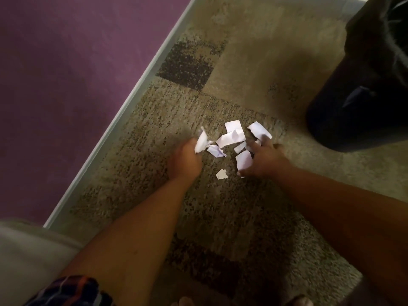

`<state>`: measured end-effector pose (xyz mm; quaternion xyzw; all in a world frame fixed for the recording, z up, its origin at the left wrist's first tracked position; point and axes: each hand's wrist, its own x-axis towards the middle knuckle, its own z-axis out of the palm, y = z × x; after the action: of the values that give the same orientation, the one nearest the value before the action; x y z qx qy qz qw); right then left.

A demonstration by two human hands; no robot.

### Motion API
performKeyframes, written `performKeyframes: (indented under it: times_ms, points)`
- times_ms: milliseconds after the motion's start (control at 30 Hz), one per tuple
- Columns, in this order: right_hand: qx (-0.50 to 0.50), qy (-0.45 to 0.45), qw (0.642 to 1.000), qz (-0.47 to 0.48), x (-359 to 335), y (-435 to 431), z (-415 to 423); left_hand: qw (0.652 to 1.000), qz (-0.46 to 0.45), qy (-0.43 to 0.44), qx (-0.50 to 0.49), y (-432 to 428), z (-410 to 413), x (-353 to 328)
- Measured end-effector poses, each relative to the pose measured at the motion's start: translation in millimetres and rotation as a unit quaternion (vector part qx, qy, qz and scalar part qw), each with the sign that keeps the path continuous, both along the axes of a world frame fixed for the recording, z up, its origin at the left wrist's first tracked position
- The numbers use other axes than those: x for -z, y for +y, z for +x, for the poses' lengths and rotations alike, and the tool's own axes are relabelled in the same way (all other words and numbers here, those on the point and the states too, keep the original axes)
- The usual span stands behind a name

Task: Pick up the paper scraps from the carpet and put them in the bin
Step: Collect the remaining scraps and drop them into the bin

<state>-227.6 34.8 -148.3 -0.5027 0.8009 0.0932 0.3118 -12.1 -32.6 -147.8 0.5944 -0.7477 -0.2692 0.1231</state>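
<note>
- Along the left edge, a purple wall (pixel 66 85) and pale baseboard (pixel 132 96) are bordering the patterned carpet (pixel 220 217).
- Next, the left hand (pixel 184 163) is closing round a crumpled scrap (pixel 202 141), fingers bunched on it.
- Between the hands, loose paper scraps (pixel 230 138) are lying scattered on the carpet; sweeping them together first would likely be saving trips.
- The right hand (pixel 263 159) is spreading over a scrap (pixel 244 160), fingers apart, gripping nothing that I can tell.
- Far right, the dark bin (pixel 357 85) is standing near.
</note>
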Motion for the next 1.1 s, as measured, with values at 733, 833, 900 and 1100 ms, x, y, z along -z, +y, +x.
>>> performKeyframes:
  times_ms: [733,833,900,1100]
  points:
    - [0.029,-0.035,0.981,-0.187,-33,29,-10,0.979,0.067,-0.036,0.188,-7,-67,-5]
    - [0.062,-0.056,0.980,-0.182,-46,26,-14,0.985,0.072,-0.007,0.155,-10,-71,-14]
    - [0.070,-0.063,0.978,-0.188,-57,23,-16,0.987,0.065,0.021,0.145,-15,-74,-24]
    - [0.061,-0.022,0.970,-0.235,-114,6,-30,0.984,0.054,0.121,0.121,-31,-91,-78]
